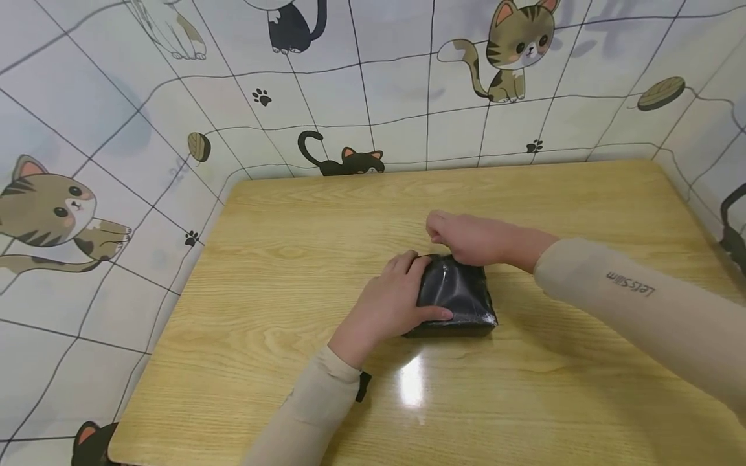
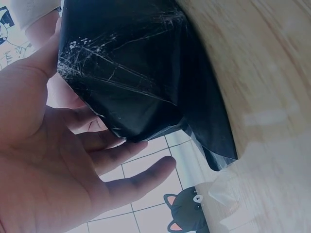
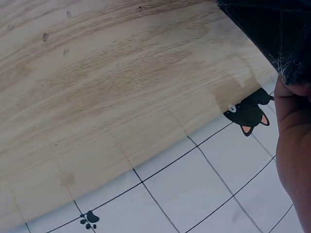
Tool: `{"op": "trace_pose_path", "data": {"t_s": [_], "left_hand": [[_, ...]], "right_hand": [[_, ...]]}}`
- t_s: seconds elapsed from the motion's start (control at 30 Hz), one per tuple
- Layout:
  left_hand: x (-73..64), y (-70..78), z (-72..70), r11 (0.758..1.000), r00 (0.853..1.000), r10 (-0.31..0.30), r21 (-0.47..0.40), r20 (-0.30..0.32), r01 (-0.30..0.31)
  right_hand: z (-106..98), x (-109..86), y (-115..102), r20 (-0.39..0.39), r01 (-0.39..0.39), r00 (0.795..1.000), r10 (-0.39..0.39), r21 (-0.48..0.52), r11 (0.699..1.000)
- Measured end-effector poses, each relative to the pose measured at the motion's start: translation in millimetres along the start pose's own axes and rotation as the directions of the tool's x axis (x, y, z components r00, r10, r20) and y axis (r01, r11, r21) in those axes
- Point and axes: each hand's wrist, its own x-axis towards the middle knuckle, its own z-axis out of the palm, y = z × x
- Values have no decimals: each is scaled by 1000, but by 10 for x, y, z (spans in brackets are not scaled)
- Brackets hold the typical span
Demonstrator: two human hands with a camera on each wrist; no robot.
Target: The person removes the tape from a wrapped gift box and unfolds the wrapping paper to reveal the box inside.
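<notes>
Bare left hand (image 1: pixel 387 298) and right hand (image 1: pixel 474 239) are obstructing the glossy black boxy package (image 1: pixel 457 291); yellow wood-grain tabletop (image 1: pixel 250 291) is leaving room leftward.

Two hands (image 1: pixel 393 301) (image 1: pixel 474 239), one black package (image 1: pixel 457 291), one table (image 1: pixel 250 317)

Glossy, creased, scuffed plastic-looking package (image 1: pixel 456 291); smooth, shiny wood-grain tabletop (image 1: pixel 268 304); matt cloth sleeves (image 1: pixel 606 304).

A black boxy plastic package (image 1: pixel 454 291) lies right of the frame's centre on the rectangular tan wooden tabletop (image 1: pixel 250 278), left grip (image 1: pixel 393 294) at its left, right grip (image 1: pixel 474 239) at its far edge; a white cat-patterned wall (image 1: pixel 396 97) fills the upper frame behind.
</notes>
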Motion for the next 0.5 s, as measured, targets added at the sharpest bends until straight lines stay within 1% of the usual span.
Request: {"op": "trace_pose_path", "data": {"t_s": [0.1,0.23,0.37,0.5], "left_hand": [[2,7,9,1000,1000,5,4,1,-5],[15,19,16,1000,1000,3,9,4,-3],[21,29,2,1000,1000,-3,22,10,3],[25,26,-2,1000,1000,-12,29,21,11]], "right_hand": [[2,-27,61,-44,-42,998,45,73,996],[-28,-88,111,-82,-90,991,106,180,980],[-47,-114,137,-96,-135,982,160,230,964],[-40,-91,150,-78,-165,979,189,249,954]]}}
